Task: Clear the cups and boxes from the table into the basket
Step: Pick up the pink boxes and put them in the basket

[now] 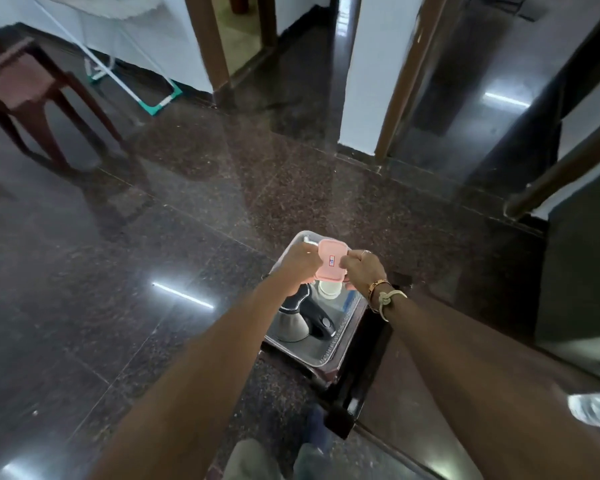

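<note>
Item 1: pink box (331, 263), flat with rounded corners and a small red-and-blue label on its lid. I see it held in the air above the far half of a steel tray (321, 355), not resting on it.

Item 2: left hand (300, 266), fingers curled round the box's left edge.

Item 3: right hand (362, 270), gripping the box's right edge with the thumb on the lid. There is a ring (365, 252) on one finger, and a gold bracelet (378, 285) and a pale knotted cord (387, 299) at the wrist.

Item 4: white cup (329, 289), upright on the tray, directly beneath the box and partly hidden by it.

Item 5: steel jug (293, 323) with a black handle, standing on the tray's left side, just beside the cup.

Item 6: small dark table (357, 368), which bears the tray.

Item 7: surroundings. I note a polished dark stone floor (153, 237), a wooden chair (25, 84) at far left, and a mop (160, 98) leaning against the white wall, all well apart from the table.
</note>
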Demonstrator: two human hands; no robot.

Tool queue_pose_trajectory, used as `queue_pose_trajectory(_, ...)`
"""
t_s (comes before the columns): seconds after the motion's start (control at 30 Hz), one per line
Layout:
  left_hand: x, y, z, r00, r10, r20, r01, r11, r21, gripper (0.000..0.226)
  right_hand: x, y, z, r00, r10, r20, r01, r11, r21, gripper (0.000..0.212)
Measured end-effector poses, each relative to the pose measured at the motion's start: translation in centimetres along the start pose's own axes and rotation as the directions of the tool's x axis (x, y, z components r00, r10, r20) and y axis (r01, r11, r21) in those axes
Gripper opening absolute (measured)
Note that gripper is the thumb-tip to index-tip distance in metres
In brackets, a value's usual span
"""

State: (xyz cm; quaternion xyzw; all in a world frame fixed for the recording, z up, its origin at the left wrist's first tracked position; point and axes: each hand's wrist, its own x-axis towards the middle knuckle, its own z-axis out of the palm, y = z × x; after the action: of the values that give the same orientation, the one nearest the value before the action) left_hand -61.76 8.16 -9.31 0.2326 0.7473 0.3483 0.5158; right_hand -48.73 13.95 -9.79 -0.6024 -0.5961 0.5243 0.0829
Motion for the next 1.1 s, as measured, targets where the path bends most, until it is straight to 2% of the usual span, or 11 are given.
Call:
queue_pose_trajectory(0.23, 6.0, 0.1, 3.9, 0.994, -0.063, 0.091, 0.052, 0.991, 0.122, 0.038, 4.6, 3.7, -0.8, 0.981, 0.183, -0.063, -0.177, 0.981, 0.085, 0.029)
queue_pose_trajectory(0.37, 9.9, -1.1, 6.4, 0.979, -0.099, 0.175, 0.061, 0.976, 0.21, 0.036, 6.8, 6.0, -0.4, 0.948, 0.278, -0.156, -0.261, 0.958, 0.12, 0.028)
queue_pose_trajectory(0.53, 14.1, -3.2, 8.9, 0.962, -0.139, 0.234, 0.062, 0.949, 0.309, 0.04, 9.6, 8.6, 1.0, 0.914, 0.363, -0.181, -0.342, 0.93, 0.136, 0.054)
queue_pose_trajectory(0.6, 15.3, -4.0, 9.5, 0.954, -0.15, 0.261, 0.053, 0.937, 0.345, 0.041, 10.7, 9.6, 1.5, 0.906, 0.382, -0.182, -0.359, 0.922, 0.146, 0.051)
queue_pose_trajectory(0.7, 16.6, -4.8, 10.2, 0.955, -0.156, 0.254, 0.044, 0.918, 0.395, 0.043, 11.9, 10.9, 2.1, 0.893, 0.408, -0.19, -0.381, 0.91, 0.164, 0.031)
queue_pose_trajectory(0.77, 17.4, -5.3, 10.5, 0.961, -0.154, 0.231, 0.046, 0.91, 0.412, 0.042, 12.4, 11.6, 2.5, 0.899, 0.397, -0.182, -0.372, 0.915, 0.156, 0.026)
queue_pose_trajectory(0.83, 18.0, -5.4, 10.7, 0.966, -0.157, 0.205, 0.057, 0.903, 0.425, 0.041, 12.8, 11.9, 2.8, 0.909, 0.368, -0.194, -0.349, 0.929, 0.124, 0.028)
queue_pose_trajectory(0.97, 18.7, -5.5, 10.6, 0.972, -0.154, 0.178, 0.06, 0.893, 0.445, 0.044, 13.5, 11.8, 3.3, 0.916, 0.349, -0.197, -0.338, 0.937, 0.085, 0.047)
queue_pose_trajectory(1.1, 19.0, -5.6, 10.4, 0.969, -0.164, 0.186, 0.069, 0.899, 0.432, 0.041, 14.6, 12.3, 3.4, 0.907, 0.382, -0.178, -0.385, 0.923, 0.02, 0.032)
